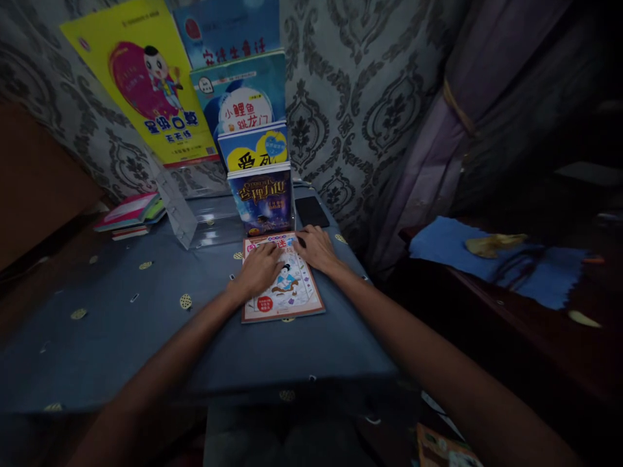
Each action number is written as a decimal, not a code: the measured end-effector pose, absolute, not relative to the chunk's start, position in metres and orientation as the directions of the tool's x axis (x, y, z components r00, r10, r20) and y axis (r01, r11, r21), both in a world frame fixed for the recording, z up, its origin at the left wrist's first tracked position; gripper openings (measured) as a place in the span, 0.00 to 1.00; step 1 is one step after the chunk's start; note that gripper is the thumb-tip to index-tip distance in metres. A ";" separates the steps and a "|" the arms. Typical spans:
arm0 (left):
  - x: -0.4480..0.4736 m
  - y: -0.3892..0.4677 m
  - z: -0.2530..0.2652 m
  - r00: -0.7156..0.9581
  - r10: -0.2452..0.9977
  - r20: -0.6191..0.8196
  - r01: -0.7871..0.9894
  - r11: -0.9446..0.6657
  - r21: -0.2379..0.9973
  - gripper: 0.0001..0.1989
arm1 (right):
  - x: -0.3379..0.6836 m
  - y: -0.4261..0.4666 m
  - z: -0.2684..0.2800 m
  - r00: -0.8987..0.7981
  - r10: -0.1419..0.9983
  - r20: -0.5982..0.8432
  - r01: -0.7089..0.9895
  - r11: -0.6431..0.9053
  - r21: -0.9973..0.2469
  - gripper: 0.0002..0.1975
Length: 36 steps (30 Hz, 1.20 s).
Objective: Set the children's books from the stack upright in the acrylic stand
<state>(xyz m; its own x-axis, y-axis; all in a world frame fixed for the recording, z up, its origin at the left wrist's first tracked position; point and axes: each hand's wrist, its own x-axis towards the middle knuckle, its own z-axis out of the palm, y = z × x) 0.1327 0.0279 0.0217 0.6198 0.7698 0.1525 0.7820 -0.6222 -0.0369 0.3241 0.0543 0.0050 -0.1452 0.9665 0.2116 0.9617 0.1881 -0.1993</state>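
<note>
A thin picture book (287,301) with an orange-bordered cover lies flat on the cloth-covered table (195,344). On its upper left part rests my left hand (260,267), fingers stretched over the cover and holding nothing. My right hand (317,249) lies across the book's upper right corner, fingers apart, with a dark gap beside the thumb. Just beyond both hands, a dark blue-purple book (263,201) stands upright in a clear plastic rack (182,220). Behind it, a blue-and-yellow book (256,149) and a teal book (243,97) rise in steps.
A large yellow workbook (141,84) and a blue book (228,29) stand at the back of the rack. Left of it is a small stack of books (129,211). A black phone-like slab (312,212) lies right. A blue cloth (452,250) covers part of a side table.
</note>
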 end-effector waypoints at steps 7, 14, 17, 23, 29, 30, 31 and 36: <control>0.151 0.074 0.003 0.673 0.730 0.117 0.726 -0.683 0.085 0.27 | 0.329 0.055 0.006 -0.142 0.973 0.179 0.953 0.183 -0.241 0.21; 0.150 0.083 0.002 0.703 0.706 0.081 0.704 -0.708 0.057 0.31 | 0.328 0.056 0.006 -0.156 0.975 0.157 0.954 0.190 -0.233 0.22; 0.149 0.085 0.003 0.709 0.700 0.086 0.698 -0.714 0.049 0.31 | 0.326 0.054 0.009 -0.151 0.977 0.149 0.959 0.181 -0.218 0.22; 0.150 0.082 0.003 0.715 0.690 0.109 0.691 -0.722 0.037 0.29 | 0.325 0.052 0.010 -0.164 0.976 0.144 0.963 0.190 -0.190 0.22; 0.150 0.061 0.008 0.764 0.644 0.043 0.643 -0.765 0.045 0.28 | 0.327 0.051 0.011 -0.169 0.979 0.115 0.965 0.188 -0.180 0.23; 0.149 0.055 0.009 0.776 0.630 0.031 0.628 -0.776 0.062 0.29 | 0.327 0.050 0.012 -0.172 0.979 0.109 0.966 0.190 -0.177 0.23; 0.147 0.049 0.010 0.788 0.616 0.022 0.612 -0.786 0.080 0.30 | 0.328 0.050 0.011 -0.177 0.978 0.107 0.965 0.194 -0.176 0.23; 0.138 0.011 0.020 0.869 0.494 -0.010 0.489 -0.858 0.159 0.29 | 0.330 0.053 0.009 -0.187 0.970 0.155 0.957 0.215 -0.194 0.21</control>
<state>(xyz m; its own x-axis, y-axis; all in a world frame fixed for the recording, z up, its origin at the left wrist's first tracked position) 0.1376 0.0113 0.0196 0.8694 0.4940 -0.0096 0.4891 -0.8576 0.1592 0.3297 0.0525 0.0092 -0.1870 0.9701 0.1550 0.9571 0.2154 -0.1936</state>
